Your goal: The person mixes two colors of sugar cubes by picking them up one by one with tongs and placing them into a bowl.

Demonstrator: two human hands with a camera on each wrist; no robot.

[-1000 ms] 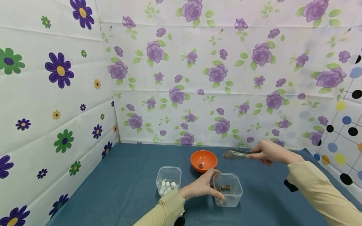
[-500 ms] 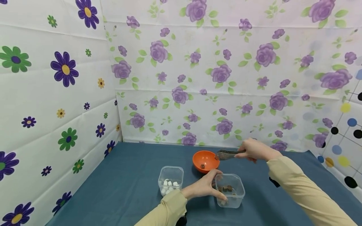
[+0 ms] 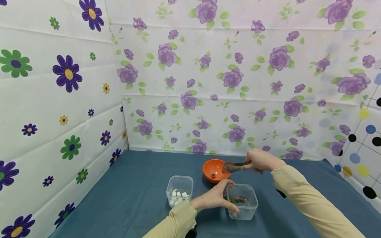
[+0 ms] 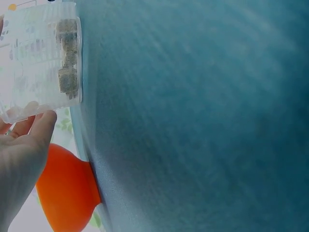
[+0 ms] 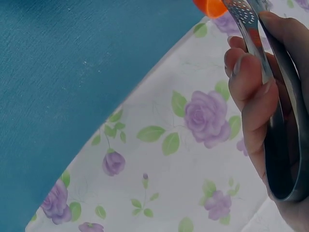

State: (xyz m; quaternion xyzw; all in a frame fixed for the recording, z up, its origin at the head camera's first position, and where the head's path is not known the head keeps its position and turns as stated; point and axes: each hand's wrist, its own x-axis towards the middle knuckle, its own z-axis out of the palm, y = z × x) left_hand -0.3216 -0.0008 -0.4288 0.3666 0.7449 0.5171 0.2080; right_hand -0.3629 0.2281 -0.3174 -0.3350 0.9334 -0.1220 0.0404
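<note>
My right hand (image 3: 262, 160) grips metal tongs (image 5: 285, 121), their perforated heads reaching over the right side of an orange bowl (image 3: 208, 167). A hint of brown shows at the tongs' tips, too small to tell whether a piece is pinched there. One brown cube (image 3: 213, 176) lies inside the bowl. With thumb and fingers on opposite sides, my left hand (image 3: 215, 197) holds a clear plastic container (image 3: 251, 205) standing on the table. Several brown cubes (image 4: 68, 79) lie on its bottom.
Another clear container (image 3: 180, 181) with several white pieces (image 3: 178, 194) stands left of my left hand. The table has a blue cloth (image 3: 134, 198). Flower-patterned sheets (image 3: 190, 82) rise behind and at the left; a dotted sheet (image 3: 363, 148) hangs at the right.
My right hand has brought the tongs leftward and slightly down, from right of the orange bowl to over it. The left hand keeps holding the container in place.
</note>
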